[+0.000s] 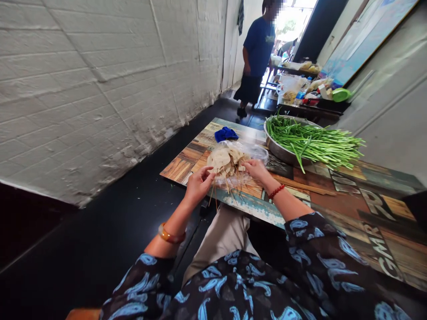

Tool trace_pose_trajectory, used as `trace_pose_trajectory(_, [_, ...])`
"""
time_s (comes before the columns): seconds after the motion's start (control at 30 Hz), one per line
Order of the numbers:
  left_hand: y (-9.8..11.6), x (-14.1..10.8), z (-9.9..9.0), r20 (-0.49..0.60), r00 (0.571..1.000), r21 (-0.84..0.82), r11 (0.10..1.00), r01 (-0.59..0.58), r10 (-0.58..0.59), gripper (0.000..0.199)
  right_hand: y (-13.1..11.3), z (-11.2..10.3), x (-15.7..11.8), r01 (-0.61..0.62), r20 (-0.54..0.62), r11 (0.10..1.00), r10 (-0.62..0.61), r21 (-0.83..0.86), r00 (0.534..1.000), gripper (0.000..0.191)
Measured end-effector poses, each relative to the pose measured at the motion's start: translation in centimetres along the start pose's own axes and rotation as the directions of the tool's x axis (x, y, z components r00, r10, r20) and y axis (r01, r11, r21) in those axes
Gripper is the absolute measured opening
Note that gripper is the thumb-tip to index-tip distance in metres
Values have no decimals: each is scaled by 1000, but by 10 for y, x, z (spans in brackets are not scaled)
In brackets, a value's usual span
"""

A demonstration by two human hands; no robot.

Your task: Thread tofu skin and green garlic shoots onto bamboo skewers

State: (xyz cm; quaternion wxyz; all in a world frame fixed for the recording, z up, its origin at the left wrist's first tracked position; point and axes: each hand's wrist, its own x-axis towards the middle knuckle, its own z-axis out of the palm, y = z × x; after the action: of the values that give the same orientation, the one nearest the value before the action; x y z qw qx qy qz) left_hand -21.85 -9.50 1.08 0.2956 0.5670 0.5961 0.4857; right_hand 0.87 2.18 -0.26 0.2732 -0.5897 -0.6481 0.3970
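Between the two sets of fingertips, from where I stand, lies a heap of pale, flat slices on a clear plastic bag. Thin sticks poke out on the near side of the fingers, so I'd judge some slices already skewered; others on top show no stick, so the work looks partway along. I can't make out a count.

The left hand is half curled at the heap's near-left edge, thumb and forefinger close together beside a stick; whether they grip it, I can't tell. The right hand reaches in from the opposite side, palm down, fingertips bunched against the slices, their hold unclear. Both forearms angle inward.

Beyond the fingers sits a blue cloth; right of them, a metal bowl of green stalks.
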Motion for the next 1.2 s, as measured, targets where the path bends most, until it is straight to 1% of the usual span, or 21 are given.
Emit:
trace_pose_trajectory(0.1, [-2,-2,-3,-2,1000,0,1000,26,-26,39,3,-8,3,25,-73,994,-32,-102,997,28])
trace_pose_trajectory(0.17, [-2,-2,-1,1,1000,10,1000,28,-28,39,4,-10,3,37,-97,985,-53,-168,994,30])
trace_pose_trajectory(0.33, [2,-4,3,37,999,43,999,7,-8,39,2,-2,-4,85,-70,947,-112,-311,991,34])
trace_pose_trajectory(0.4, [3,-5,3,49,999,51,999,6,-8,39,0,-3,-7,101,-71,928,-134,-359,988,36])
trace_pose_trajectory(0.6, [3,-8,1,47,999,52,999,6,-8,36,-9,-26,-12,125,-121,877,-202,-464,972,30])
trace_pose_trajectory(0.7, [4,-8,2,53,999,57,998,2,-5,36,-9,-30,-17,118,-137,851,-216,-511,967,31])
trace_pose_trajectory(0.8, [4,-9,4,62,998,51,999,-15,12,34,-6,-24,-21,99,-126,830,-200,-549,972,28])
trace_pose_trajectory(0.93, [5,-12,4,70,997,48,998,-27,24,33,2,-15,-21,86,-62,837,-142,-540,988,24])
trace_pose_trajectory(1.1, [6,-17,4,97,995,57,998,-22,16,36,12,-22,-20,55,-16,870,-72,-490,997,30])
trace_pose_trajectory(1.2, [6,-19,8,100,995,56,998,-25,20,38,12,-26,-22,43,-42,868,-73,-495,996,26])
